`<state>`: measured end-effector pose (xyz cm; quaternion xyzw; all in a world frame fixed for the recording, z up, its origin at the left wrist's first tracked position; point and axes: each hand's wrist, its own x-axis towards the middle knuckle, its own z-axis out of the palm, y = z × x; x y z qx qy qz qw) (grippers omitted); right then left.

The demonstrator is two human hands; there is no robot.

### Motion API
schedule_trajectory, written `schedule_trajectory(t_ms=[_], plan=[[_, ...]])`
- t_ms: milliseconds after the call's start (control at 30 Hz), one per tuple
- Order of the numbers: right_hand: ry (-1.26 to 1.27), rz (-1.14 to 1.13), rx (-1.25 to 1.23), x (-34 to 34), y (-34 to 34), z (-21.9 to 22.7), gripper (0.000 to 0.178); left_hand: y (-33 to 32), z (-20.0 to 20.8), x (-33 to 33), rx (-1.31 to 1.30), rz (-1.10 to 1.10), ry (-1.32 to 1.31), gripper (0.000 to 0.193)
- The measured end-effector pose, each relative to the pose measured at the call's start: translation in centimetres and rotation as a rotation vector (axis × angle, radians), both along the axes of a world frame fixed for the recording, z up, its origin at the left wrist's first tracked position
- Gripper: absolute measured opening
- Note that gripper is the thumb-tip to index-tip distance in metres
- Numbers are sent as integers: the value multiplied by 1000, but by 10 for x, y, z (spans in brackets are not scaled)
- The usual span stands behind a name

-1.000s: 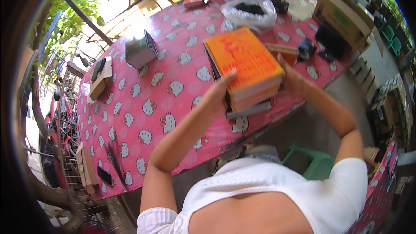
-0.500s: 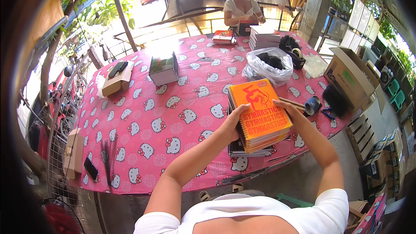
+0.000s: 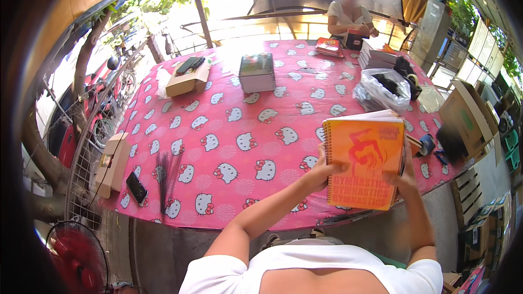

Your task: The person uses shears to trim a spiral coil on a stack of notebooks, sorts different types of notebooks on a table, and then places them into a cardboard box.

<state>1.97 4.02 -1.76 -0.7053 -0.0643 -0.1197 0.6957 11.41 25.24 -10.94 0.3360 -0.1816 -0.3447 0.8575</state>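
Note:
A stack of orange spiral notebooks (image 3: 364, 155) is lifted over the table's near right edge. Its top cover faces me, with a red gymnast figure and red lettering. My left hand (image 3: 325, 171) grips the coil-bound left side, thumb on the cover. On the opposite side, my right hand (image 3: 402, 178) clasps the right edge, its thumb also at the front. White page edges show at the top of the stack. The notebooks block the view of what lies behind them on the table.
The pink table (image 3: 229, 147) has a cartoon-cat cloth. On it are a block of dark-covered notebooks (image 3: 257, 73), a small open carton (image 3: 188, 81), black binding coils (image 3: 163, 179), a phone (image 3: 137, 187) and a plastic bag (image 3: 382, 91). A co-worker (image 3: 350, 16) sits at the far side.
Both hands have raised the orange notebooks and tipped them more upright, cover toward me. My view has turned left, so the table's things appear farther right.

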Motion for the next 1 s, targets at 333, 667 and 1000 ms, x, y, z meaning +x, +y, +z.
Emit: schedule_trajectory(t_ms=[333,667,1000], plan=[[24,238,-25,37,91,-168,118,160,-7,18,338,147,-618,123],[-158,550,-516,65,133,-234,94,217,-107,20,514,232,-1006,58],[-150,631,-682,72,135,-228,78,219,-105,34,464,129,-1097,120]])
